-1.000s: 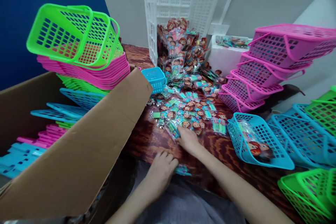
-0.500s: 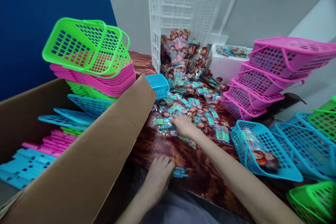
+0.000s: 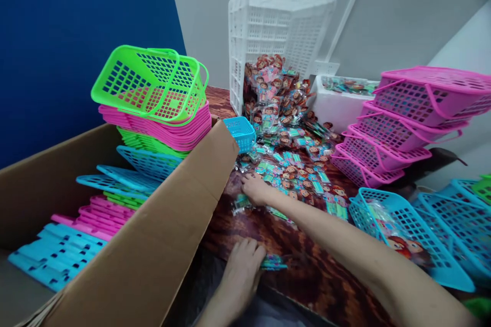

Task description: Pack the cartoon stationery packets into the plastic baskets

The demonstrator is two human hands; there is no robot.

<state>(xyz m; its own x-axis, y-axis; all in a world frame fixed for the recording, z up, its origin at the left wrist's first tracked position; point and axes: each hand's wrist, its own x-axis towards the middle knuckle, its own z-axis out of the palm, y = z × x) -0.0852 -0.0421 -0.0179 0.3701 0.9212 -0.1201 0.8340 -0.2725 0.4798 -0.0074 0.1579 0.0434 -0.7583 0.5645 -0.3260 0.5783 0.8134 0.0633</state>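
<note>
My left hand [image 3: 244, 265] rests at the near edge of the table, its fingers curled against a small stack of blue-green packets [image 3: 274, 262] that sticks out on its right side. Farther forward, my right hand [image 3: 256, 189] reaches across with fingers spread over the tabletop. Partly under it lies a clear packet with green pieces [image 3: 241, 203]; its fingertips look free of a grip. Beyond are scattered clear packets [image 3: 307, 184] with blue-green pieces and printed doll figures.
An open carton [image 3: 192, 204] at left holds stacked green [image 3: 134, 66], pink and blue baskets. A white crate [image 3: 240, 56] on its side spills packets. Pink baskets [image 3: 402, 127] are stacked at right, near a filled blue basket [image 3: 364, 214]. A small blue basket [image 3: 240, 130] stands by the carton.
My right hand has moved left and slightly forward, over the clear packet. The left hand stays by its stack. The whole view has shifted a little.
</note>
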